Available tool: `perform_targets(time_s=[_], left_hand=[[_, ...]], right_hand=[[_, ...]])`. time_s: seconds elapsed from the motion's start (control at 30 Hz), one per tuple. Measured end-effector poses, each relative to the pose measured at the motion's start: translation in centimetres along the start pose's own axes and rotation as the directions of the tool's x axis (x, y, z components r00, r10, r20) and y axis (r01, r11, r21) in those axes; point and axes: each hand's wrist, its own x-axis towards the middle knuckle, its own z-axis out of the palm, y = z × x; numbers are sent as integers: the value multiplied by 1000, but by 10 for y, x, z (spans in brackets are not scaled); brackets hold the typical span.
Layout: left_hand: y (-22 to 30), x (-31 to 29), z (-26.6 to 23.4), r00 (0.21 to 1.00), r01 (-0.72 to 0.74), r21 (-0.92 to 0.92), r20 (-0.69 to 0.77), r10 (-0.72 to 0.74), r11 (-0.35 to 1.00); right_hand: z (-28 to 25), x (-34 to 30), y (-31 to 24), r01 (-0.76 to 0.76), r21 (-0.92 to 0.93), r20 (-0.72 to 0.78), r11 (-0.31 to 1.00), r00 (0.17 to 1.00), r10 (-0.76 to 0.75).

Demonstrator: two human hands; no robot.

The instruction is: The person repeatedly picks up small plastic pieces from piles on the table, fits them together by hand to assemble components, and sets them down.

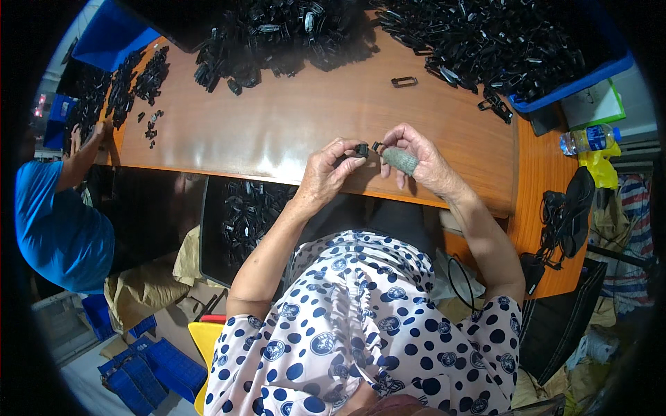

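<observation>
Above the front edge of the wooden table (pixel 277 132), my left hand (pixel 324 171) pinches a small black plastic part (pixel 360 150) between thumb and fingers. Just to its right, my right hand (pixel 424 163) has a smaller black piece (pixel 377 147) at its fingertips. The two pieces are close together with a narrow gap between them. A grey-green, rough-textured rounded piece (pixel 400 161) lies along the fingers of my right hand; whether it is held or worn on a finger I cannot tell.
Heaps of black plastic parts (pixel 277 41) cover the table's far side, beside a blue bin (pixel 576 93) at right. One black frame (pixel 404 82) lies alone. A bottle (pixel 590 140) and black cables (pixel 551 225) are at right. A blue-sleeved person (pixel 59 222) works at left.
</observation>
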Motion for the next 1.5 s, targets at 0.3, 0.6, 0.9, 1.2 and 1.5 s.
perform_targets(time_s=[0.3, 0.6, 0.9, 1.2, 1.5], left_hand=[[21, -9, -9, 982, -185, 159, 55, 178, 970], [27, -30, -27, 925, -364, 412, 53, 377, 835], [26, -61, -51, 982, -165, 338, -26, 185, 926], [7, -70, -72, 935, 25, -604, -267, -232, 797], [2, -96, -88, 890, 76, -897, -136, -435, 435]], right_hand=[[4, -1, 2, 24, 147, 77, 989, 996, -36], [30, 6, -11, -302, 105, 108, 948, 951, 291], [62, 31, -2, -581, 283, 299, 763, 809, 506], [115, 71, -22, -257, 284, 485, 924, 870, 93], [161, 89, -11, -289, 85, 499, 954, 841, 210]])
